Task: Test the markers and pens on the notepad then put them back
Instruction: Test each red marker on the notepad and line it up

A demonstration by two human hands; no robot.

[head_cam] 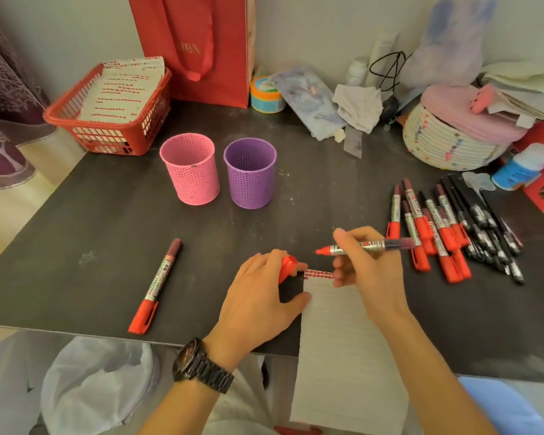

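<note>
A capped red marker [156, 285] lies near the tabletop's [91, 221] front edge, left of the hands. The left hand [258, 298] curls closed around a red cap [288, 267], mostly hidden by fingers, beside the notepad [343, 340], which overhangs the front edge. The right hand [363, 262] pinches an uncapped marker [363, 245] above the notepad's red-scribbled top. More markers and pens [453, 230] lie heaped toward the right edge.

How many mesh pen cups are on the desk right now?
2. The pink cup stands left, beside the red basket; the purple cup stands just to its right. Both look empty.
</note>
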